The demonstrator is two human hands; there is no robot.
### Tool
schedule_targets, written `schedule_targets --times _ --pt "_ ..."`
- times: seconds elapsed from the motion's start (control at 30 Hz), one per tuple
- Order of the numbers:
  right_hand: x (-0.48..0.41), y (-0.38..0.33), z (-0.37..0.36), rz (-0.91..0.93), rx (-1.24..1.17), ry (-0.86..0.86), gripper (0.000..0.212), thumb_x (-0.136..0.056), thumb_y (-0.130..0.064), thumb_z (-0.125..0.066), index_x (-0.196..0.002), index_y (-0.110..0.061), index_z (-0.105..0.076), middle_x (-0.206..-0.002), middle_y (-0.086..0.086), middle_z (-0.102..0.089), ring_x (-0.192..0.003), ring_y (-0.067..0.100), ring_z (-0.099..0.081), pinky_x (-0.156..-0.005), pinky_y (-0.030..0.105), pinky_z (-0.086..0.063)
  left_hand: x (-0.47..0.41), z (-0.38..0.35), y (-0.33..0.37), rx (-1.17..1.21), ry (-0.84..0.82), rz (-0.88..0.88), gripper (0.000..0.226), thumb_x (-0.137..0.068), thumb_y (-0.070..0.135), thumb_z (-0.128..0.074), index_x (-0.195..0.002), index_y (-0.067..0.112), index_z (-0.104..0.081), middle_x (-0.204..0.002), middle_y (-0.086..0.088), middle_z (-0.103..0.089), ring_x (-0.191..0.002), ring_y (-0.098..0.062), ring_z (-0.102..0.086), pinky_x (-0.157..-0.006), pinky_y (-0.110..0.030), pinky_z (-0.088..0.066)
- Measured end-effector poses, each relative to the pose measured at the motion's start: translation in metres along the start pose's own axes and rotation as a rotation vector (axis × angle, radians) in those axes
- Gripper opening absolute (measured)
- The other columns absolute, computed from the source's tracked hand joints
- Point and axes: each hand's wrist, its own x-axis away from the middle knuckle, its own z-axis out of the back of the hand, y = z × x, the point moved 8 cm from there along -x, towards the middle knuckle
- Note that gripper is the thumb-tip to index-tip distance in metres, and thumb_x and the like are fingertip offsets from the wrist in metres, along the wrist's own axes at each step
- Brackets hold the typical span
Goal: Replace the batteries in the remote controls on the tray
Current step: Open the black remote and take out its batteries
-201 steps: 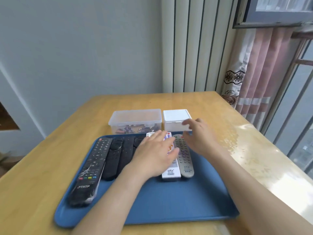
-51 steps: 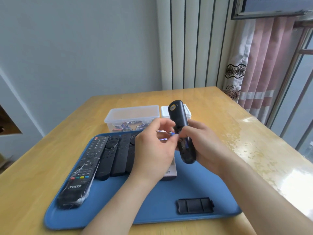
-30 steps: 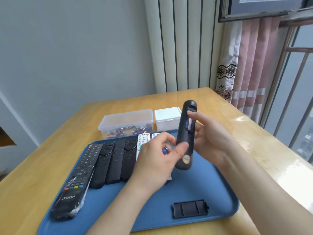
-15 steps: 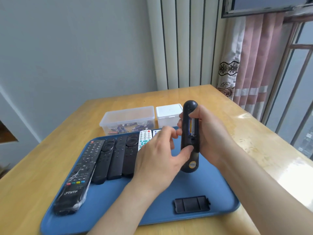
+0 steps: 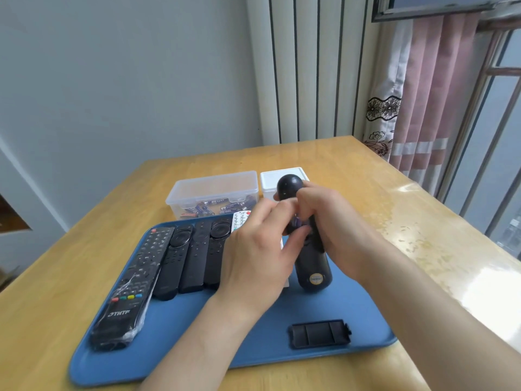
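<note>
My right hand [image 5: 335, 227] grips a black remote [image 5: 311, 266] above the blue tray [image 5: 253, 345], back side toward me, its battery bay uncovered. The fingers and thumb of my left hand [image 5: 259, 249] pinch at that bay, where a small blue-purple battery [image 5: 296, 221] shows between the fingertips. The remote's black battery cover [image 5: 320, 333] lies loose on the tray's near right part. Several other remotes lie side by side on the tray's left half, the largest black remote [image 5: 132, 286] wrapped in plastic. A white remote [image 5: 240, 219] peeks out behind my left hand.
Behind the tray stand a clear plastic box [image 5: 212, 194] holding several batteries and a small white box [image 5: 282, 176]. The wooden table [image 5: 423, 227] has a glossy cover at the right. A wall, vertical blinds and a pink curtain lie beyond.
The held remote has tilted lower toward the tray. My left fingers have closed in on its battery bay, and both hands now meet over the remote's middle.
</note>
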Motion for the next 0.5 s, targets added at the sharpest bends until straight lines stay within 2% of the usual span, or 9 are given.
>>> schedule_targets --times 0.1,0.13,0.2,0.27,0.33,0.37,0.4,0.47,0.5 --pt "-0.004 0.004 -0.003 -0.026 -0.03 -0.105 0.04 -0.052 -0.014 -0.053 -0.091 -0.004 -0.059 -0.081 0.012 -0.052 -0.079 0.027 -0.049 -0.076 0.039 -0.037 -0.001 -0.001 -0.007 0.068 0.002 0.027 0.01 -0.086 0.029 -0.063 -0.095 0.024 -0.061 -0.078 0.013 -0.05 -0.068 -0.007 -0.048 -0.06 -0.028 -0.043" --pt "0.002 0.004 -0.004 -0.02 -0.052 -0.165 0.039 -0.06 -0.017 -0.058 -0.097 -0.008 -0.059 -0.086 0.012 -0.052 -0.081 0.026 -0.05 -0.077 0.037 -0.039 -0.002 -0.002 -0.01 0.122 0.001 0.068 0.011 -0.089 0.03 -0.06 -0.093 0.02 -0.062 -0.075 0.012 -0.052 -0.067 -0.007 -0.048 -0.059 -0.025 -0.041" --pt "0.005 0.003 0.002 -0.015 -0.026 -0.205 0.028 -0.082 -0.023 -0.062 -0.108 -0.013 -0.059 -0.091 0.011 -0.058 -0.084 0.024 -0.06 -0.074 0.033 -0.046 -0.002 -0.006 -0.022 0.346 -0.026 0.263 0.022 -0.095 0.032 -0.05 -0.085 0.014 -0.055 -0.069 0.005 -0.059 -0.06 -0.012 -0.049 -0.056 -0.027 -0.041" --pt "-0.003 0.006 0.022 -0.008 0.04 -0.068 0.026 -0.095 -0.02 -0.056 -0.12 -0.026 -0.056 -0.09 0.008 -0.063 -0.077 0.021 -0.069 -0.075 0.035 -0.052 0.0 -0.017 -0.034 0.666 -0.095 0.507 0.022 -0.101 0.022 -0.041 -0.083 0.01 -0.045 -0.066 0.0 -0.062 -0.048 -0.016 -0.037 -0.043 -0.023 -0.032" --pt "-0.009 0.013 0.042 0.008 0.122 0.094 0.042 -0.097 -0.01 -0.053 -0.129 -0.036 -0.046 -0.094 0.004 -0.065 -0.076 0.023 -0.073 -0.082 0.042 -0.057 0.004 -0.024 -0.04 0.874 -0.141 0.698 0.012 -0.098 0.007 -0.038 -0.09 0.01 -0.046 -0.062 -0.004 -0.059 -0.045 -0.013 -0.026 -0.037 -0.017 -0.021" --pt "-0.011 0.016 0.046 0.016 0.212 0.134 0.049 -0.095 -0.007 -0.054 -0.133 -0.035 -0.042 -0.097 0.002 -0.064 -0.08 0.025 -0.073 -0.081 0.042 -0.058 0.005 -0.025 -0.043 0.919 -0.141 0.758 0.014 -0.095 0.002 -0.039 -0.094 0.011 -0.049 -0.062 -0.004 -0.056 -0.045 -0.012 -0.026 -0.036 -0.016 -0.019" --pt "-0.012 0.018 0.049 0.024 0.353 0.164 0.05 -0.093 -0.008 -0.055 -0.135 -0.031 -0.042 -0.097 0.001 -0.063 -0.083 0.025 -0.07 -0.077 0.037 -0.058 0.006 -0.024 -0.045 0.95 -0.138 0.796 0.018 -0.092 -0.001 -0.039 -0.096 0.011 -0.052 -0.064 -0.004 -0.053 -0.046 -0.011 -0.026 -0.036 -0.016 -0.017" --pt "-0.017 0.022 0.048 0.041 0.697 0.194 0.044 -0.091 -0.015 -0.059 -0.133 -0.018 -0.048 -0.101 0.001 -0.061 -0.09 0.024 -0.061 -0.067 0.026 -0.05 0.007 -0.024 -0.048 0.986 -0.131 0.823 0.021 -0.093 0.0 -0.039 -0.095 0.012 -0.056 -0.068 -0.003 -0.05 -0.049 -0.011 -0.028 -0.038 -0.017 -0.015" --pt "-0.016 0.022 0.046 0.061 0.888 0.217 0.043 -0.09 -0.02 -0.059 -0.132 -0.013 -0.05 -0.11 0.005 -0.06 -0.099 0.026 -0.058 -0.071 0.028 -0.046 0.006 -0.024 -0.048 0.999 -0.135 0.819 0.02 -0.094 0.002 -0.039 -0.094 0.012 -0.057 -0.07 -0.002 -0.05 -0.051 -0.011 -0.029 -0.04 -0.018 -0.014"
